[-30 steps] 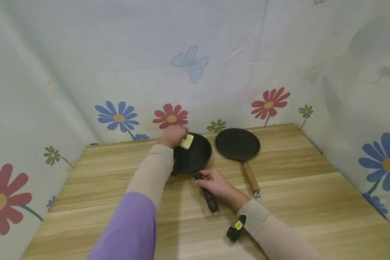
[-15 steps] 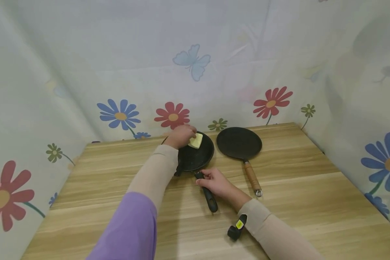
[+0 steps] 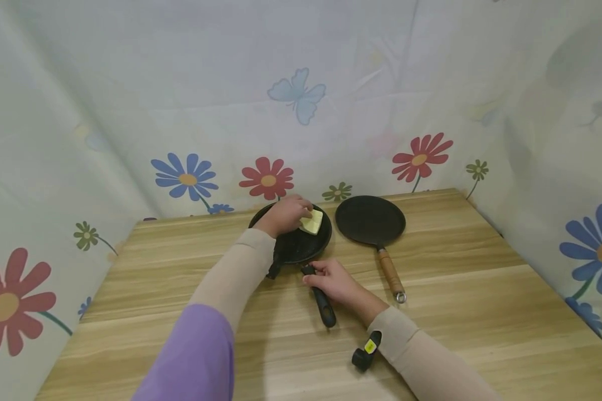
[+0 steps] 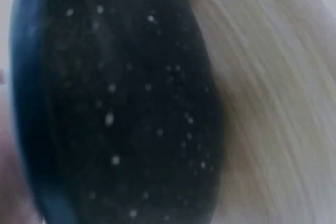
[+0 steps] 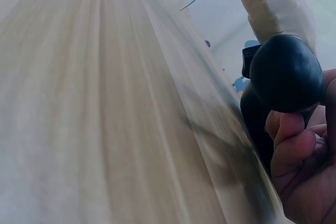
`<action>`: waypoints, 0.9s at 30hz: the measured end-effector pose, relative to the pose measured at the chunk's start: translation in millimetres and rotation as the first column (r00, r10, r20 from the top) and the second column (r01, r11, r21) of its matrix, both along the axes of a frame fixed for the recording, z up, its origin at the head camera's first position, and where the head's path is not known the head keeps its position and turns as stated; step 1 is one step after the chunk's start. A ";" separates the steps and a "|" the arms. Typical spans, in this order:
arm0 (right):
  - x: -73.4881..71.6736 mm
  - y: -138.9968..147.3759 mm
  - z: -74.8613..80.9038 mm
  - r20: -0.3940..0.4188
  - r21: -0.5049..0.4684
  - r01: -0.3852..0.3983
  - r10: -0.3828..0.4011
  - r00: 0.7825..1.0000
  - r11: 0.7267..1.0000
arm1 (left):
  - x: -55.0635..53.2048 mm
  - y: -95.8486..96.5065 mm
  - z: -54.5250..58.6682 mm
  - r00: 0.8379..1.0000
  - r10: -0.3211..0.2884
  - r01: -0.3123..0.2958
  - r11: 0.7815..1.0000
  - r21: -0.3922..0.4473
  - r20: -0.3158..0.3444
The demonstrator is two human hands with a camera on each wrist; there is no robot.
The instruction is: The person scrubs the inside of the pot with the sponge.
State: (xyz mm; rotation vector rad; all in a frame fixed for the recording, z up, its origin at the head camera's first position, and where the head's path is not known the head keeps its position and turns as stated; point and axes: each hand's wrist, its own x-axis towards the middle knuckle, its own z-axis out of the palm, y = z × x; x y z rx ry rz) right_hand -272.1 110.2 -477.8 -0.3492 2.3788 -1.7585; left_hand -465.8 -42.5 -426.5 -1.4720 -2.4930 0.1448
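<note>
A black frying pan (image 3: 297, 249) stands on the wooden table in the head view, its handle (image 3: 326, 313) pointing toward me. Inside it, my left hand (image 3: 287, 216) holds a pale yellow sponge (image 3: 312, 223) against the right part of the pan's inside. My right hand (image 3: 333, 280) grips the pan's handle near the pan; in the right wrist view, curled fingers of the right hand (image 5: 302, 169) show under the rounded black handle end (image 5: 287, 74). The white-specked inside of the pan (image 4: 136, 103) fills much of the left wrist view, with the sponge out of sight there.
Right of the frying pan lies a flat black pan (image 3: 370, 220) with a wooden handle (image 3: 390, 274). The wooden table (image 3: 461, 312) meets a flower-printed cloth backdrop (image 3: 221, 111) at the back and sides. A black wrist camera (image 3: 365, 356) hangs by the right cuff.
My left hand has slid the sponge to the right across the inside of the pan. The right hand stays on the handle, and the pan has hardly moved.
</note>
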 end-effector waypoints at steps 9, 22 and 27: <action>6.8 -4.0 10.2 -0.001 -0.030 0.009 -0.009 1.000 1.000 | 15.1 -1.1 12.0 0.997 -0.068 0.069 0.997 -0.037 0.036; 4.7 -2.5 3.0 0.011 -0.052 0.065 -0.064 0.998 0.997 | 28.4 -3.6 19.0 0.989 -0.140 0.141 0.990 -0.023 0.044; 5.3 -4.6 4.3 -0.017 -0.048 0.040 -0.041 0.999 0.998 | 20.5 -13.0 12.7 0.995 -0.102 0.101 0.995 -0.026 -0.006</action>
